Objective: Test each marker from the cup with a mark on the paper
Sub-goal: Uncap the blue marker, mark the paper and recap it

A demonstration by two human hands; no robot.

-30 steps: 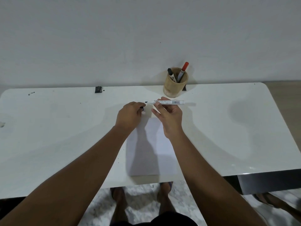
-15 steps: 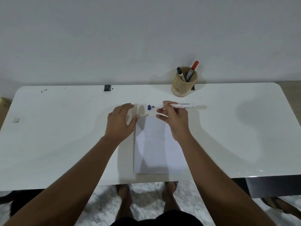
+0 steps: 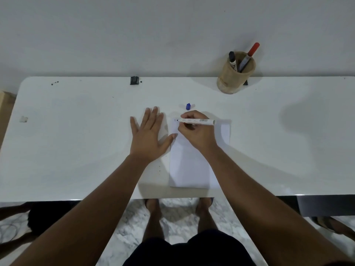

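Now, marker in hand: white-barrelled marker with a dark tip, uncapped, lying nearly level, tip at the upper left corner of the paper; whether it touches I cannot tell.
Right hand: fingers closed around the marker's front half, heel of the hand resting on the sheet.
Left hand: fingers spread wide and flat on the surface, holding nothing; only the thumb tip reaches the paper's left edge.
Paper: one white rectangular sheet, near the front edge of the glossy white surface.
Risk, slipping sheet: with only a thumb on its edge, the paper may skate on the glossy top as the stroke pulls.
Risk, stray ink: the tip sits so near the corner that a stroke could run off onto the surface.
Risk, cap: the small blue cap lies loose just beyond the paper; a nudge could roll it away, and the tip would dry.
Risk, smear: the resting right hand may drag through fresh ink.
Count, markers: three, with one held and two in the cup, a black-capped one and a red-capped one.
Count, cups: one tan round cup, at the back of the surface, well apart from the paper.
Count, loose caps: one.
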